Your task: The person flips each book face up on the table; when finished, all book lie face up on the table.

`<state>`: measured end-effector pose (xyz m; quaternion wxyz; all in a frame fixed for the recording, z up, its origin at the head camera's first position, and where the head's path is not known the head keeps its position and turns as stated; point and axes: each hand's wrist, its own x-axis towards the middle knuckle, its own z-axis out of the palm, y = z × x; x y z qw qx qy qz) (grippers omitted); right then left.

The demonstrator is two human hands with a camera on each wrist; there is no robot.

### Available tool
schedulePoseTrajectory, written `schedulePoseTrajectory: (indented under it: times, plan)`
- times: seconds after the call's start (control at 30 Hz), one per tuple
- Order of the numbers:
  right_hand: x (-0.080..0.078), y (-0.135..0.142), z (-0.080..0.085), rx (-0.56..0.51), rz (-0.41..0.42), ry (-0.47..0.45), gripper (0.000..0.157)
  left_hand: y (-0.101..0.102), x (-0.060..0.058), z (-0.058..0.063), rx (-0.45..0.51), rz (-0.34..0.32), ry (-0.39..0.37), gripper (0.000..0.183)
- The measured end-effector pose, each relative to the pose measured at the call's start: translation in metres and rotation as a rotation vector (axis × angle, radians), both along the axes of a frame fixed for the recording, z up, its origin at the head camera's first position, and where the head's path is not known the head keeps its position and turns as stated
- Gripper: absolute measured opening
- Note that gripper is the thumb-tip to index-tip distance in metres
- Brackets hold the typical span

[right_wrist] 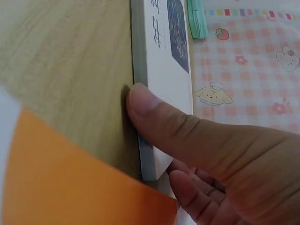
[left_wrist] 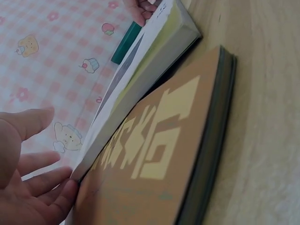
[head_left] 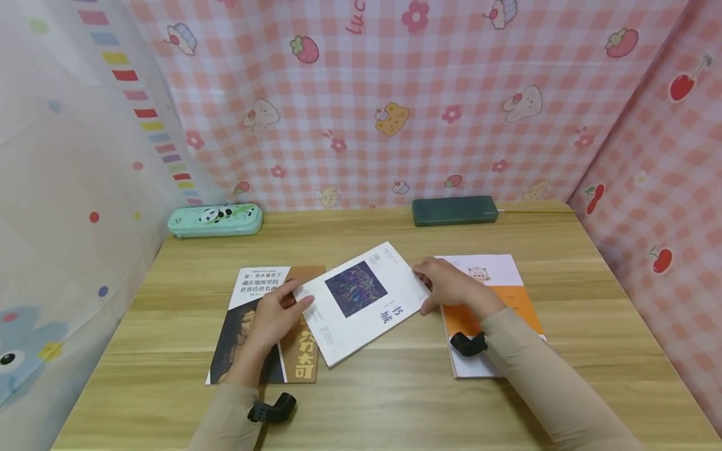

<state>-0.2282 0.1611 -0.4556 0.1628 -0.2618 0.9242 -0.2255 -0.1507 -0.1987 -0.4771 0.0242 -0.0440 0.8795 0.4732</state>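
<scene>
A white book with a dark square picture lies slanted at the middle, its left end overlapping a brown-and-black book. My right hand holds the white book's right end; in the right wrist view the thumb presses its long edge and the other fingers curl by its end. At the opposite end is my left hand, over the brown-and-black book. In the left wrist view its fingertips touch the white book's corner, while the thumb stands away from it. Beneath my right wrist lies an orange-and-white book.
At the back left of the wooden table is a mint pencil case with a panda picture. A dark green case lies at the back right, beside a thin stick. Patterned curtains border the table.
</scene>
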Motion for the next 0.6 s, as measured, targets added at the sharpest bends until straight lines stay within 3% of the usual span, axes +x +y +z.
schedulePoseTrajectory:
  times: [0.2,0.47,0.6]
  plan:
    - [-0.005,-0.005,0.001,-0.018,-0.021,0.003,0.045,-0.011,0.008,0.002,-0.074,-0.067,0.017,0.049]
    - [-0.008,-0.01,0.001,-0.09,-0.057,0.062,0.037,-0.03,0.024,-0.004,-0.084,-0.233,0.056,0.071]
    - [-0.011,-0.013,0.0,-0.082,-0.087,0.091,0.032,-0.032,0.029,-0.006,-0.068,-0.287,0.092,0.072]
